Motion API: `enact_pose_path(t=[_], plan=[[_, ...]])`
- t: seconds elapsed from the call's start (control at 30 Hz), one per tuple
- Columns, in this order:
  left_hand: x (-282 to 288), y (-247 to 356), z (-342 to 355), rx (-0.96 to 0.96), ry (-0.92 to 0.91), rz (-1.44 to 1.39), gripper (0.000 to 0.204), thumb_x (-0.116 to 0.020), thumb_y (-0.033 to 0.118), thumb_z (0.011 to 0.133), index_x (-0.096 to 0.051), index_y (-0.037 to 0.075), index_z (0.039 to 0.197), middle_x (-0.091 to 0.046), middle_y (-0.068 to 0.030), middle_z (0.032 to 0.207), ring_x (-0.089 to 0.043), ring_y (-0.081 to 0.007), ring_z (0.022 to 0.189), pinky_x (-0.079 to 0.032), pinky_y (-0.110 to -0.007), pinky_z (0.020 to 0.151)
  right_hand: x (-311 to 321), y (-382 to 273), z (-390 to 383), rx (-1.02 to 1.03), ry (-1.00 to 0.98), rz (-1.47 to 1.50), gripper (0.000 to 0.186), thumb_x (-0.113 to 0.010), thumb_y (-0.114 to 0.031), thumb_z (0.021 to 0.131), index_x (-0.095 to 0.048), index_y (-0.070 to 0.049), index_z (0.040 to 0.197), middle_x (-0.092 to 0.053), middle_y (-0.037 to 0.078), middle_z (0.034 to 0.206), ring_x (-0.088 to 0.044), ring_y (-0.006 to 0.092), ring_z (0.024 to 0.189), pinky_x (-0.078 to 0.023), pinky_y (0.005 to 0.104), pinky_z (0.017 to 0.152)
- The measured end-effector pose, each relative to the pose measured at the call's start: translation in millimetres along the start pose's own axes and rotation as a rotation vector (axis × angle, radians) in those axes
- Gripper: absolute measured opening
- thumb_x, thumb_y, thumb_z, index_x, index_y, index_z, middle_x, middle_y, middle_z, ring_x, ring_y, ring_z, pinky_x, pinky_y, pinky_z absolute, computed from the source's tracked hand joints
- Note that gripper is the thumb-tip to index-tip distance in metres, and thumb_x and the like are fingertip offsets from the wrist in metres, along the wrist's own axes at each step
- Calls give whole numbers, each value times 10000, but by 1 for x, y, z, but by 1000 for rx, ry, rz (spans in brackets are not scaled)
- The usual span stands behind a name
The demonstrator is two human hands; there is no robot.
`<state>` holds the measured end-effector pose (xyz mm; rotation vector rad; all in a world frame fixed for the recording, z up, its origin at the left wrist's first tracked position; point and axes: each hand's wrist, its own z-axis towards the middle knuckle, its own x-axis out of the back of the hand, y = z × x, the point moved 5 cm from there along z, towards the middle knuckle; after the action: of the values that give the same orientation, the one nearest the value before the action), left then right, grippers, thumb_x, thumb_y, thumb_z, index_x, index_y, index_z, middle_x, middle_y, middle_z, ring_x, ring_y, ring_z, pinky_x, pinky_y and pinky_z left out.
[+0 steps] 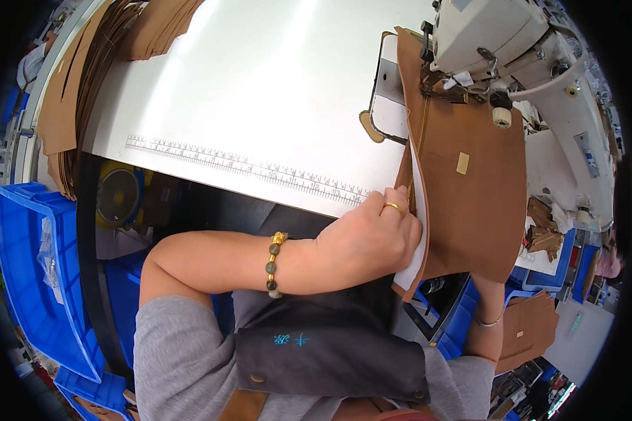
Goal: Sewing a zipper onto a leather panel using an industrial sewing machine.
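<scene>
A brown leather-like panel (474,189) lies under the head of a white sewing machine (488,35). Its left edge is folded up, showing a white backing (418,238) and a thin gold line that resembles a zipper. My left hand (379,231) is closed, pinching that edge between thumb and fingers at the table's front. Under the panel's near right corner goes my right hand (486,286); the panel hides its fingers. A small tan label (463,163) sits on the panel.
The white table (260,84) carries a printed ruler (246,168) along its front edge. Stacked brown pieces (67,105) hang over its left end. A blue crate (42,274) stands at the left. More brown panels (530,330) lie at the lower right.
</scene>
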<state>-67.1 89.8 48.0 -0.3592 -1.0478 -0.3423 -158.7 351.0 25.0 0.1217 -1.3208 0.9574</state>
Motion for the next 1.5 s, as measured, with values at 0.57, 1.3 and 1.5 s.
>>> enact_pose_path(t=[0.57,1.3,1.5], plan=[[2,-3,0,-32,22,-60,133,-670,175,787,-651,45,771,-650,-78,720,-630,-242,888,-422,-303,677,-22,3,30,253,-146,-187,514,-826,-190,855,-704,-40,1332,-745,127,1281,-677,322,1258,-484,470,1121],[2,-11,-11,-75,-107,-131,435,-664,93,628,-740,31,1052,-676,-102,1086,-640,-243,1009,-536,-330,737,-22,39,120,-20,-15,198,565,-826,-187,860,-663,-20,1374,-743,126,1273,-672,301,1260,-485,456,1116],[2,-12,-13,-78,-91,-163,446,-665,96,630,-740,33,1065,-685,-113,1101,-657,-242,1005,-561,-336,764,-30,27,119,-45,-25,305,578,-826,-187,862,-652,-15,1386,-743,126,1271,-671,296,1261,-485,452,1114]])
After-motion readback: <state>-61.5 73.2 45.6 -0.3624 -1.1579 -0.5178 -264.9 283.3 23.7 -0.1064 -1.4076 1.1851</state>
